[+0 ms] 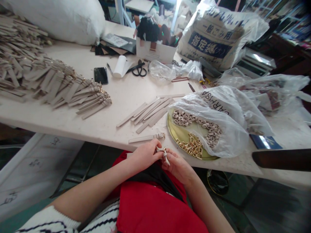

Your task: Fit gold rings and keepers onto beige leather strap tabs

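Just off the table's front edge, my left hand [148,153] and my right hand [178,165] meet, fingers closed on a beige strap [166,159] with a small gold buckle at its end. Part of that strap is hidden by the fingers. A folded strap with a buckle [145,138] lies on the table just beyond my left hand. Behind it are several loose flat strips [152,111]. To the right of my hands, a round yellow-green tray [171,130] bears gold buckles [194,147] and small beige loops [182,118].
A plastic bag [233,129] partly covers the tray. At left is a large heap of buckled straps [53,81]. Farther back lie a phone [100,75], scissors [139,69], a white roll [119,67] and a white box [155,51]. A dark bar [282,159] juts in at right.
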A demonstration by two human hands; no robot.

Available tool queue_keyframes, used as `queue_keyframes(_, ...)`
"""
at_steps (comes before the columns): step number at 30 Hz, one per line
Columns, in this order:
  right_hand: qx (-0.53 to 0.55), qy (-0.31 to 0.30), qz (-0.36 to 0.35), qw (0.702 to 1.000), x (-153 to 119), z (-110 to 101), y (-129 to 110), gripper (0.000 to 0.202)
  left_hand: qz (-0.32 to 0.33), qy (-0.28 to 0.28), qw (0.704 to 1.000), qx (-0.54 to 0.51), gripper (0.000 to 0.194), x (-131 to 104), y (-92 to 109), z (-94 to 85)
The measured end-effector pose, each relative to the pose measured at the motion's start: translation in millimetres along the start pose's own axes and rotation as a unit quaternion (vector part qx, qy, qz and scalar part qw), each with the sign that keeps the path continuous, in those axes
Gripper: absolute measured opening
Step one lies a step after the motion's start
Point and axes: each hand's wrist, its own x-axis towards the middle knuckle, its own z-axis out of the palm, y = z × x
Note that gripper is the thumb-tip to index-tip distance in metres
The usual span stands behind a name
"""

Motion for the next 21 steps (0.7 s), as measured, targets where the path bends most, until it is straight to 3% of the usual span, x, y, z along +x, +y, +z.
queue_keyframes(6, 0.047, -0.005, 0.004, 0.999, -3.8, 2.9, 0.1, 0.022, 0.006, -0.013, 0.999, -0.045, 0.022, 0.6, -5.8, 3.1)
queue_keyframes(10, 0.012, 0.031, -0.076, 0.997, 0.6, -0.9, 4.8, 0.02, -0.014, -0.043, 0.989, -0.142, 0.025, -5.0, -10.2, 5.8)
queue_keyframes(13, -0.041, 0.091, -0.153, 0.983, 4.9, -4.6, 10.1, 0.021, -0.022, -0.07, 0.973, -0.219, 0.028, -8.6, -10.6, 8.6)
queue_keyframes(16, -0.102, 0.154, -0.207, 0.961, 5.3, -7.0, 13.0, 0.029, -0.012, -0.064, 0.975, -0.21, 0.027, -8.6, -8.9, 12.5)
queue_keyframes(18, -0.129, 0.153, -0.186, 0.962, 3.2, -8.8, 12.4, 0.038, -0.009, -0.062, 0.977, -0.202, 0.027, -7.5, -9.0, 15.6)
queue_keyframes(21, -0.144, 0.117, -0.127, 0.974, 0.0, -11.7, 10.2, 0.034, -0.02, -0.091, 0.969, -0.227, 0.028, -6.5, -11.2, 17.9)
